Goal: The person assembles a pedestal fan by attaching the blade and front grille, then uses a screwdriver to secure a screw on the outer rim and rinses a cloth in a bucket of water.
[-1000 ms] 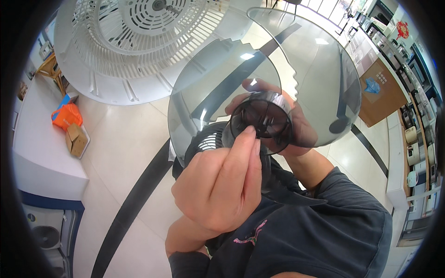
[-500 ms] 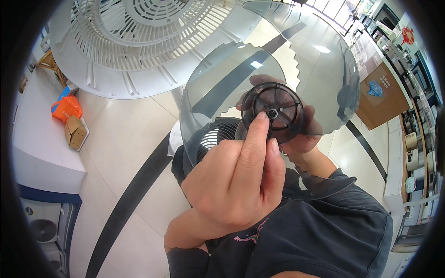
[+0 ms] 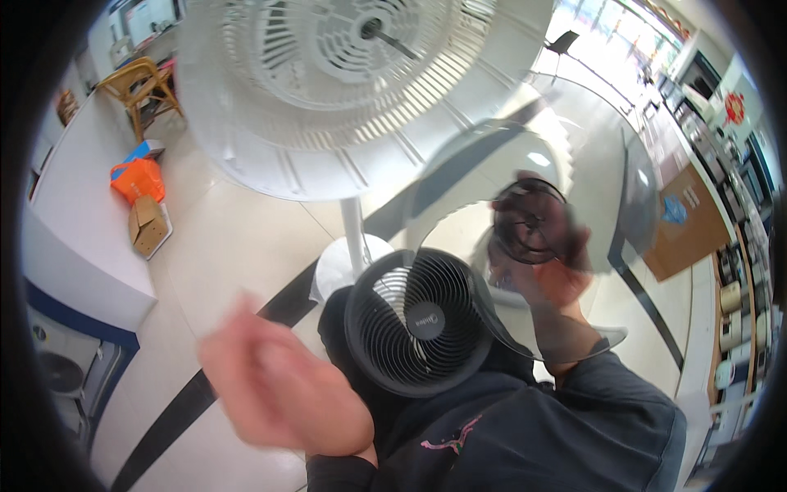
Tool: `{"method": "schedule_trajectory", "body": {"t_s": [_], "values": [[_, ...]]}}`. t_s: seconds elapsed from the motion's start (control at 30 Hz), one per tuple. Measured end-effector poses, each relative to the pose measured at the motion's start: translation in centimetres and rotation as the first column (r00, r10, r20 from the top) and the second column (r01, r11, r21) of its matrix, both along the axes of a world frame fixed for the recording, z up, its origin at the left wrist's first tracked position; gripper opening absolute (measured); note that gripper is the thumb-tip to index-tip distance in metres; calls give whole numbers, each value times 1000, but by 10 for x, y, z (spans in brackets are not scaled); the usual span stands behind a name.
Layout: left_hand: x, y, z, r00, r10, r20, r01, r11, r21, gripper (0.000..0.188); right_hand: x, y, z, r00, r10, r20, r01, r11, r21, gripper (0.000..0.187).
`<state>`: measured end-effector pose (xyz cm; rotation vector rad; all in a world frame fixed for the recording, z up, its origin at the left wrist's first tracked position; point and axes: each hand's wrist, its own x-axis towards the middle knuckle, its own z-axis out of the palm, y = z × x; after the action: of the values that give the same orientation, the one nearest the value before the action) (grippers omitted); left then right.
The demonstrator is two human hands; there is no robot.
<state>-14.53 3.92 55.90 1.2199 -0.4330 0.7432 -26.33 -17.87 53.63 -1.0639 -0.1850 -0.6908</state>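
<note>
My right hand (image 3: 545, 275) gripped the smoky translucent plastic fan blade (image 3: 525, 221) by its stiff dark hub at two o'clock, judging the vanes light, thin, slippery; my blurred left hand (image 3: 283, 389) hung empty, loosely open.

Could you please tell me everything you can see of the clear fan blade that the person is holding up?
The fan blade is one piece of clear, smoky-tinted plastic as it looks, with broad curved vanes around a dark round hub ribbed like spokes. The right hand grips it from behind at the hub, holding it raised and tilted beside the white fan guard on its stand, above a small black round fan. The left hand, blurred, is apart from it. Floor and hand show through the vanes.
</note>
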Motion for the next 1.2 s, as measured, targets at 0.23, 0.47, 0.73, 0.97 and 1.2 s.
{"method": "schedule_trajectory", "body": {"t_s": [0.23,0.47,0.73,0.97,1.2], "values": [[81,-41,-69,798,-306,-520,142,933,-332,24,14,-8,27,803,-553,223,575,618,-535,82],[54,-61,-131,795,-406,-450,410,907,-94,23,63,-10,46,661,-627,412,720,376,-583,89],[50,-70,-153,878,-307,-368,448,797,406,24,95,-14,60,606,-668,431,767,349,-539,83],[65,-54,-151,855,-345,-386,457,853,250,22,101,-28,53,703,-499,507,704,387,-595,68],[69,-41,-132,892,-342,-295,412,884,219,17,97,-37,57,684,-522,509,715,343,-609,68]]}}
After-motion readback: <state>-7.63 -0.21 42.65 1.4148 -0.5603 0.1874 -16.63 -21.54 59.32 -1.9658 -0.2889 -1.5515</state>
